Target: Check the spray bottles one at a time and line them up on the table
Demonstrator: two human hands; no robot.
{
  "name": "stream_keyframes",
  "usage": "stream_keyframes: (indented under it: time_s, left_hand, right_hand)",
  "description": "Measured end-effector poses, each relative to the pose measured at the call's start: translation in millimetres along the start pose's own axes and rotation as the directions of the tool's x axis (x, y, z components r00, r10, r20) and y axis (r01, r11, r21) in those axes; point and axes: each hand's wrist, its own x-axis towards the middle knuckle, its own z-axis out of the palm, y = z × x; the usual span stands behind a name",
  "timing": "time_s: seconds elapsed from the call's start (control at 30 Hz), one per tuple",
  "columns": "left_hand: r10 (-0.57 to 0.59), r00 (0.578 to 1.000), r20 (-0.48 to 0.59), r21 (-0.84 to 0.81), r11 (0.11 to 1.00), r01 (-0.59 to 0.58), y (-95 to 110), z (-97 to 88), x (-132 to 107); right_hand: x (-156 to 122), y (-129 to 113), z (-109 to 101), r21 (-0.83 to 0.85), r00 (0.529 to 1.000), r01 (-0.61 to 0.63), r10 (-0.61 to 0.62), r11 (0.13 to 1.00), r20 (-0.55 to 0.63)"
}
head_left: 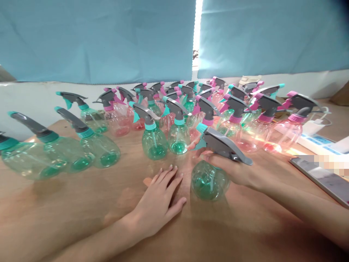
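Observation:
A green see-through spray bottle (pixel 209 181) with a grey and teal trigger head stands on the wooden table (pixel 81 211) in front of me. My right hand (pixel 231 168) is wrapped round its neck and head from the right. My left hand (pixel 159 202) lies flat on the table just left of that bottle, fingers stretched out, holding nothing.
Several green spray bottles (pixel 100 147) stand at the left, and several pink bottles (pixel 283 133) crowd the back and right. A white power strip (pixel 313 140) and a flat device (pixel 321 178) lie at the right. Blue curtains hang behind.

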Motion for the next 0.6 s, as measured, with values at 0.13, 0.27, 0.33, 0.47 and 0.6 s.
stream_keyframes:
  time_s: [0.13,0.27,0.33,0.47,0.6]
  left_hand:
    - [0.0,1.0,0.007,0.01,1.0,0.0,-1,0.9,0]
    - [-0.002,1.0,-0.01,-0.002,1.0,0.002,-1,0.7,-1]
    - [0.001,1.0,-0.019,-0.01,1.0,-0.002,-1,0.3,-1]
    - [0.011,1.0,-0.02,-0.011,1.0,-0.011,-1,0.3,0]
    - [0.004,1.0,-0.014,-0.005,1.0,-0.004,-1,0.8,0]
  right_hand:
    - [0,4,0,0.019,1.0,-0.006,0.007,1.0,-0.014]
    - [-1,0,0,0.003,1.0,0.009,-0.009,1.0,-0.014]
    - [-2,-5,1,-0.001,0.999,0.037,-0.037,0.999,-0.013]
    - [-6,-11,2,-0.05,0.994,0.07,-0.073,0.996,-0.076]
    - [-8,-8,0,-0.147,0.992,0.048,-0.064,0.988,-0.106]
